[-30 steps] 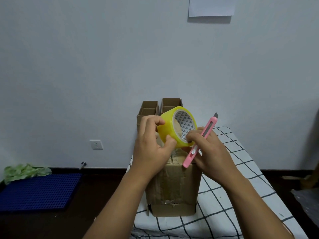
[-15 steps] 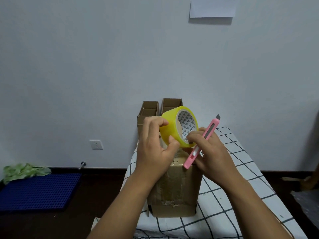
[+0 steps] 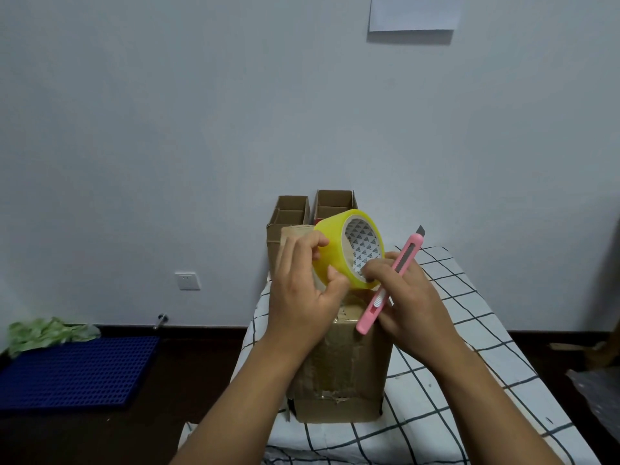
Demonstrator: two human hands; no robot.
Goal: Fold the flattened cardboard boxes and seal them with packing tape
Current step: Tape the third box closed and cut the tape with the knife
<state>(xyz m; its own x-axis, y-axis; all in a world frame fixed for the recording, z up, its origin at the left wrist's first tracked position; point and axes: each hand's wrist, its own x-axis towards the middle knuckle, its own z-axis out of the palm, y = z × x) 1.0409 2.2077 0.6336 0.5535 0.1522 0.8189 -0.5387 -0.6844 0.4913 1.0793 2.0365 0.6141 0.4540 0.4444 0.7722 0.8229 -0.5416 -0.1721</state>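
Above one taped box (image 3: pixel 339 367): left hand (image 3: pixel 298 297) pinches one tape roll (image 3: pixel 339 250); right hand (image 3: pixel 406 297) grips roll and one pink knife (image 3: pixel 389 286); two open boxes (image 3: pixel 292 213) behind.

A bed (image 3: pixel 469 330) under a white, black-checked sheet carries a taped cardboard box (image 3: pixel 345 374) near its left edge, with two open boxes (image 3: pixel 312 209) at the far end.

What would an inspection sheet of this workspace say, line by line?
Surface: white black-checked cloth.
Job's things: brown taped cardboard box upright; yellow packing tape roll above it; pink utility knife, blade out.
Clutter: two open cardboard boxes behind.
Grippers: left hand pinches the roll; right hand holds roll and knife.
Cables: nothing seen.
Surroundings: white wall socket, blue plastic mat, green cloth, paper sheet.
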